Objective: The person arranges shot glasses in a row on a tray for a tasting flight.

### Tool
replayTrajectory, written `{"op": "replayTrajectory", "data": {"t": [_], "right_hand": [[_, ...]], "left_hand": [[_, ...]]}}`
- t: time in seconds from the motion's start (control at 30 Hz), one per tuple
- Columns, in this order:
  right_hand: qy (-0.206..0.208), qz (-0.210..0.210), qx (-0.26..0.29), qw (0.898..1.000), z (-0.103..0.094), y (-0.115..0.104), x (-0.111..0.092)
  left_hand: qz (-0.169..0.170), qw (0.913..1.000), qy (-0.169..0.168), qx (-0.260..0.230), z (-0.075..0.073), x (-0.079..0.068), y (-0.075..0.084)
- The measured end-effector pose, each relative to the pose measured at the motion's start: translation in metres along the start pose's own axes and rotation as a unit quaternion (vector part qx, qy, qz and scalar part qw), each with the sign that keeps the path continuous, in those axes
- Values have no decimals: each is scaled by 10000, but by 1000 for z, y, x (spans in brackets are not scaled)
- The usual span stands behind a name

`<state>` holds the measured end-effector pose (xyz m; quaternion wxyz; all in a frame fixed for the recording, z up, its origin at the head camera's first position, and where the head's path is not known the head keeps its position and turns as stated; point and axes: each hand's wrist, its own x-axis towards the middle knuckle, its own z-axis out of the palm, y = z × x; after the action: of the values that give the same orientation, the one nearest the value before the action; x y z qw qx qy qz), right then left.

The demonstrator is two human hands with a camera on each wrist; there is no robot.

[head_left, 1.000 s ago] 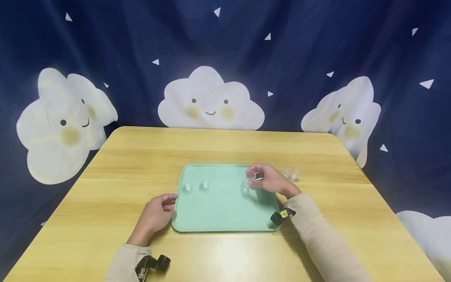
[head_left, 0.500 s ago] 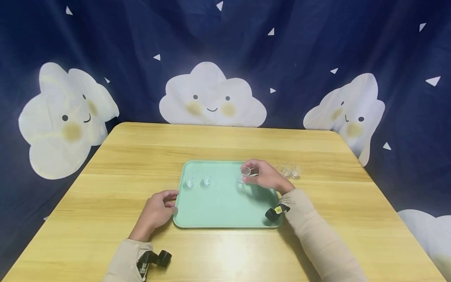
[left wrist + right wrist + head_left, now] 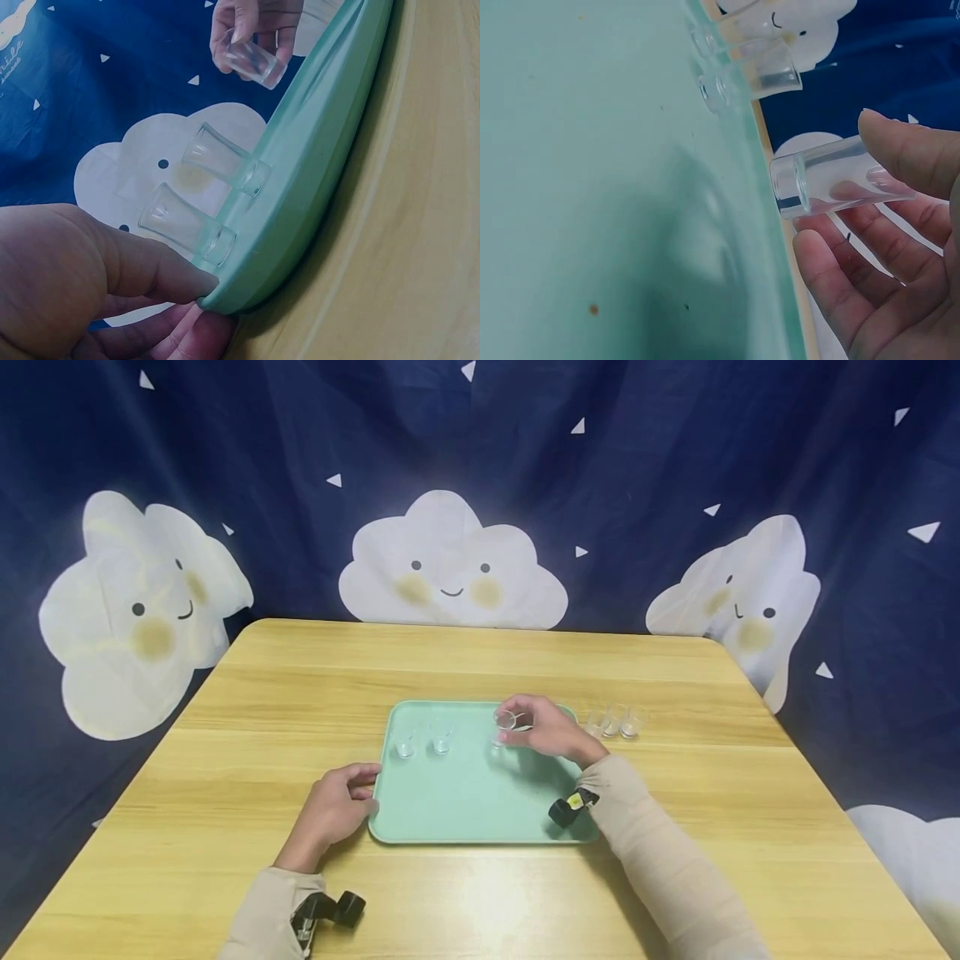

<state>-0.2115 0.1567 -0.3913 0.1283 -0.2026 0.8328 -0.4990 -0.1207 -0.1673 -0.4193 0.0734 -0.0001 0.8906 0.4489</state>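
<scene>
My right hand holds a clear shot glass upright between thumb and fingers, above the back part of a mint-green tray. In the right wrist view its thick base hangs a little clear of the tray. Two similar shot glasses, one at the left and another beside it, stand upright on the tray's left side. My left hand pinches the tray's left rim, with the thumb on top and the fingers curled below, as the left wrist view shows.
Several more clear shot glasses stand close together on the wooden table, just beyond the tray's back right corner. Behind the table's far edge hangs a dark blue curtain printed with white clouds.
My right hand has carried the shot glass leftward over the tray, towards the two standing there. My left hand stays at the tray's rim. The head view has shifted slightly.
</scene>
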Motion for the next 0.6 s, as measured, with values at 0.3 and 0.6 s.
{"op": "replayTrajectory", "data": {"t": [0.3, 0.6], "right_hand": [[-27, -200, 90, 9998, 10, -2, 9], [-80, -232, 221, 9995, 18, 1, 14]], "left_hand": [[-83, 10000, 1, -3, 1, 2, -1], [-118, 9999, -27, -33, 1, 2, -1]]}}
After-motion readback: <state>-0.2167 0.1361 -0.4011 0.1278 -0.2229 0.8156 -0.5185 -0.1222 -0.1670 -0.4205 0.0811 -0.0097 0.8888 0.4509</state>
